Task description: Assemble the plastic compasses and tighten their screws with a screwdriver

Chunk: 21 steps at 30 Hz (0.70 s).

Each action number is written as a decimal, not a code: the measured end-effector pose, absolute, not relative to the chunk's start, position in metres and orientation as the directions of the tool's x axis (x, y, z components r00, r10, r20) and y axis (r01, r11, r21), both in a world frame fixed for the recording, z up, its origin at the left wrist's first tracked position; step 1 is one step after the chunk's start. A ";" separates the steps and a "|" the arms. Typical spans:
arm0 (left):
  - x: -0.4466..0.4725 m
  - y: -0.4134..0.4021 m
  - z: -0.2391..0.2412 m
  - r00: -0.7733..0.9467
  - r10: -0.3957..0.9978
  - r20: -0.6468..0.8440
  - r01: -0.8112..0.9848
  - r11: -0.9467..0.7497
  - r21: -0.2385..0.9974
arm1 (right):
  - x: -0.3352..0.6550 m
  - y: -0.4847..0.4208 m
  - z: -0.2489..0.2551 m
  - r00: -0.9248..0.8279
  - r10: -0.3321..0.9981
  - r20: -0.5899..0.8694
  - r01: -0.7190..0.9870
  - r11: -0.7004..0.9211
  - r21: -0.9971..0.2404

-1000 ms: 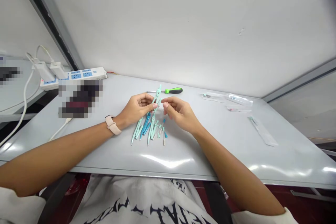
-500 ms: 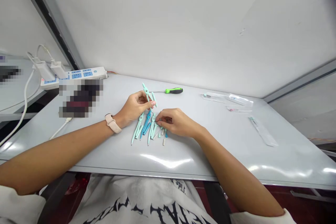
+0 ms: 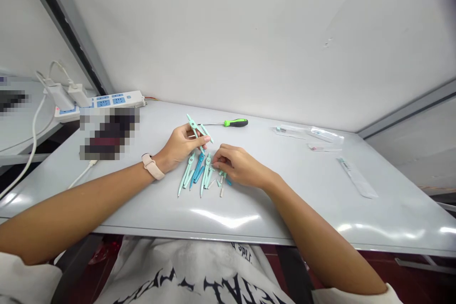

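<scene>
A mint-green drawing compass (image 3: 193,126) is pinched between the thumb and fingers of my left hand (image 3: 183,146), raised a little over the table and tilted. Below it lie a mint compass (image 3: 185,178), a blue compass (image 3: 197,171) and another mint compass (image 3: 204,178), side by side. My right hand (image 3: 239,165) rests on the table just right of them, fingers curled together over several small mint, blue and whitish pieces (image 3: 222,192). Whatever its fingertips grip is hidden beneath them.
Behind my hands lies a green-and-black screwdriver (image 3: 235,123). Clear plastic sleeves with compass-like items (image 3: 356,178) are spread at the right. A white power strip (image 3: 124,99) and a blurred dark object (image 3: 110,134) with a cable sit at the left.
The compass in my left hand has tipped further to the left. My right hand stays in place, while the small pieces under its fingers have shifted slightly.
</scene>
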<state>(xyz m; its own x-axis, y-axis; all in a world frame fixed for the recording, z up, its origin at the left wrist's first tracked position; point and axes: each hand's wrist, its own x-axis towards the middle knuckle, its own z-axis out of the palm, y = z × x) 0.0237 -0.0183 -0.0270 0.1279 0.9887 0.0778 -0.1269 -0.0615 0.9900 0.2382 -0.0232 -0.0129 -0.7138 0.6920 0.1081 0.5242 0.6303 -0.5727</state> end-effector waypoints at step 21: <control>0.026 -0.021 -0.022 0.124 0.992 0.040 -0.265 -0.006 0.964 | 0.238 -0.018 -0.018 -0.490 0.800 0.347 0.478 0.579 -0.660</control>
<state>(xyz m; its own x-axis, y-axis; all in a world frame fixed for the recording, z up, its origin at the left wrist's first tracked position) 0.0257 -0.0210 -0.0219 0.1236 0.9915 0.0404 -0.2647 -0.0063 0.9643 0.2376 -0.0177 -0.0177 -0.4895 0.7999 0.3471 0.4783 0.5792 -0.6602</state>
